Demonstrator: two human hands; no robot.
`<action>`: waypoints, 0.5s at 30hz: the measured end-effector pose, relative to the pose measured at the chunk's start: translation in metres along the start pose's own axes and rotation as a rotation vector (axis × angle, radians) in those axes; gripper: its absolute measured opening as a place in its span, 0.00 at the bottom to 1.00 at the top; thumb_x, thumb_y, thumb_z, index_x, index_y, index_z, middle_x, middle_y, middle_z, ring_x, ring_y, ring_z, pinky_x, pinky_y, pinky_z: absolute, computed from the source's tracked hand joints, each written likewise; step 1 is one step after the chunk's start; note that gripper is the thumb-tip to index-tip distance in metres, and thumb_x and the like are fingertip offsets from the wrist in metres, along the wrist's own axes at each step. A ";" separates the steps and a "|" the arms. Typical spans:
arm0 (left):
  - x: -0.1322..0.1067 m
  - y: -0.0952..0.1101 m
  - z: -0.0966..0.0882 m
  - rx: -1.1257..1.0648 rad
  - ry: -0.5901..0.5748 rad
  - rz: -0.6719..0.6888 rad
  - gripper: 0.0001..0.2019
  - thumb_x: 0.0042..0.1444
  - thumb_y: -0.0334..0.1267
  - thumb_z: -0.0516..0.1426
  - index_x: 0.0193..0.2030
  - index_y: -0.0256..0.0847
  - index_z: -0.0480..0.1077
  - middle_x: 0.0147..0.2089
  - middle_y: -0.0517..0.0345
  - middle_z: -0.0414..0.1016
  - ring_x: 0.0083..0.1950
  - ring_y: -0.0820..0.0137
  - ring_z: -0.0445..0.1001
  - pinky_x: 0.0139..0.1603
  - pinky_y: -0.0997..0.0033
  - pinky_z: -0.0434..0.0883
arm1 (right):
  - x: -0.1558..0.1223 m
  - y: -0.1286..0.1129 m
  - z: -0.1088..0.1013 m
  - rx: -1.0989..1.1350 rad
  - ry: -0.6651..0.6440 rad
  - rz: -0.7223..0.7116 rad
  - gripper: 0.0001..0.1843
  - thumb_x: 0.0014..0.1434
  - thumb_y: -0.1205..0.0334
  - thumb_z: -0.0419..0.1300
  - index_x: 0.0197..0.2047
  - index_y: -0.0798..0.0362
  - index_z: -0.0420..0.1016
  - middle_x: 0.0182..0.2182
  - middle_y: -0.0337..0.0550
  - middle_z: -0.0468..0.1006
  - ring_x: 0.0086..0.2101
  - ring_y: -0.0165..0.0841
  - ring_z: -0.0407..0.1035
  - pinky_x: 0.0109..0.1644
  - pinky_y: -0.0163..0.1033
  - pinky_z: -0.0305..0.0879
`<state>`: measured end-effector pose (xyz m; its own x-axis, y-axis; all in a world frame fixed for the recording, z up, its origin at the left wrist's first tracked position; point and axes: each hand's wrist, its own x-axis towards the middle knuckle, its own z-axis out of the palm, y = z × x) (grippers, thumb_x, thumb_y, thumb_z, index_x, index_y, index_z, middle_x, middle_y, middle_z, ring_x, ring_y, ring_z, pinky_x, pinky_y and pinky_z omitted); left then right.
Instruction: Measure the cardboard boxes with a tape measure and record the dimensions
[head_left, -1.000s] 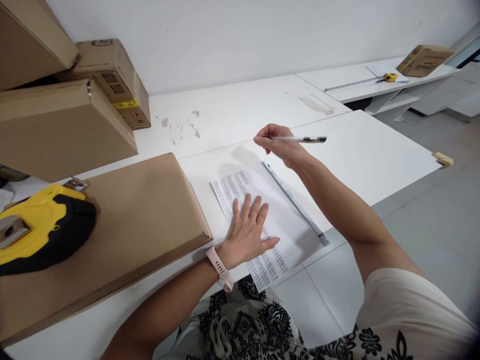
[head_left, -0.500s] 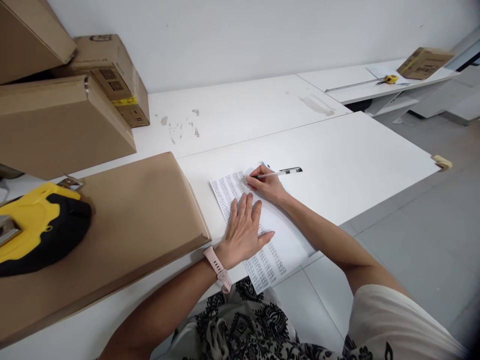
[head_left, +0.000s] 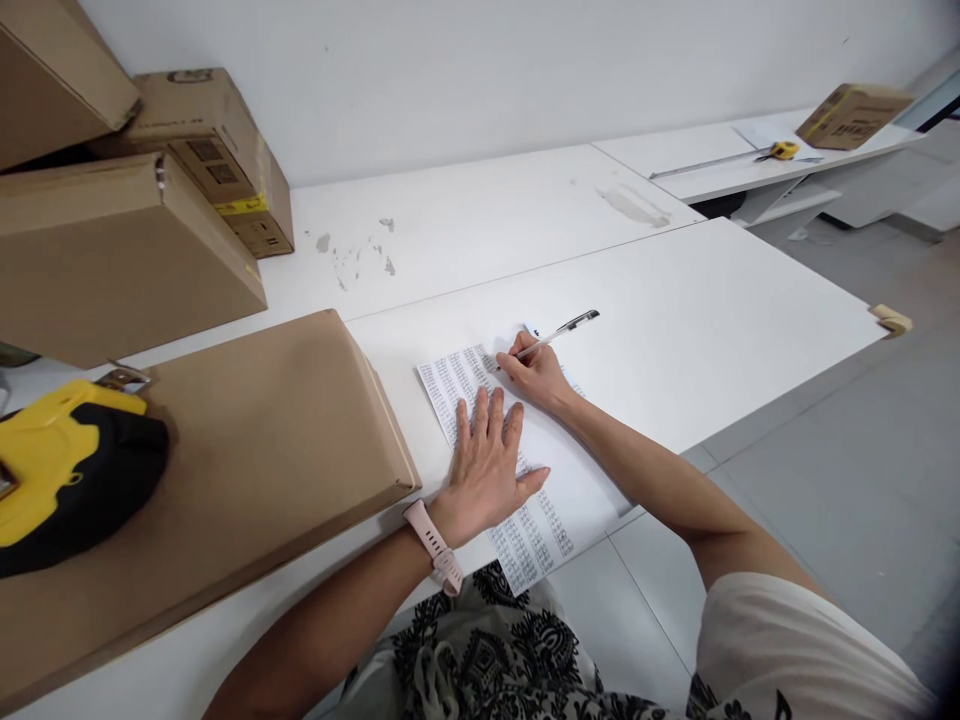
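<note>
The right-hand grip (head_left: pixel 534 375) is closed narrowly on a pen (head_left: pixel 559 330), with the tip down on the upper part of a printed sheet of paper (head_left: pixel 581 490) and the clip end slanting up and away from it. Just beside it, on the near side, the left-hand grip (head_left: pixel 487 465) holds nothing. It lies flat and wide, fingers spread, pressing on the same sheet, which sits at the near edge of the white surface (head_left: pixel 712 300) with one corner over the edge. A pink watch band (head_left: pixel 433 535) circles the left wrist. Left of the left-hand grip, close to the sheet's edge, lies a flat cardboard box (head_left: pixel 247 450). It is closed, so what it holds cannot be seen. A yellow and black tape measure (head_left: pixel 67 480) rests on its far left end. Beyond that, against the wall, more closed boxes (head_left: pixel 112 250) are stacked and leaning. Well to the right of the right-hand grip, a small pale block (head_left: pixel 892 319) sits at the surface's corner. Far beyond it, a small box (head_left: pixel 851 112) and a second tape measure (head_left: pixel 781 151) lie on another white surface.
</note>
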<state>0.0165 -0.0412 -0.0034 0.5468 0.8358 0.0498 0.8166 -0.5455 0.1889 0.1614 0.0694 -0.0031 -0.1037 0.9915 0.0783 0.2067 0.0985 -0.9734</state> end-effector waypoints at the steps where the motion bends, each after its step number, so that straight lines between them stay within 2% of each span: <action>1: 0.000 0.000 0.000 0.001 0.000 -0.001 0.44 0.65 0.64 0.45 0.74 0.27 0.50 0.77 0.28 0.41 0.78 0.40 0.31 0.74 0.33 0.36 | 0.000 0.000 0.000 -0.029 0.010 -0.027 0.15 0.57 0.56 0.62 0.26 0.48 0.60 0.20 0.31 0.61 0.23 0.28 0.55 0.28 0.38 0.52; 5: 0.000 0.000 0.001 0.005 -0.003 -0.009 0.44 0.64 0.65 0.45 0.74 0.28 0.50 0.77 0.30 0.43 0.78 0.41 0.32 0.74 0.34 0.36 | -0.001 0.000 -0.001 -0.090 0.016 -0.075 0.12 0.58 0.60 0.60 0.27 0.49 0.60 0.21 0.32 0.59 0.25 0.29 0.54 0.30 0.38 0.51; 15: 0.001 0.002 -0.001 0.040 -0.014 -0.012 0.44 0.64 0.65 0.45 0.74 0.27 0.50 0.77 0.26 0.42 0.78 0.40 0.32 0.74 0.33 0.36 | -0.002 0.003 0.000 -0.145 0.010 -0.074 0.14 0.58 0.57 0.60 0.27 0.48 0.59 0.19 0.31 0.57 0.23 0.28 0.53 0.29 0.38 0.50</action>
<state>0.0182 -0.0414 -0.0021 0.5391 0.8416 0.0344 0.8297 -0.5376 0.1504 0.1623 0.0682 -0.0065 -0.1146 0.9818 0.1514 0.3369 0.1818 -0.9238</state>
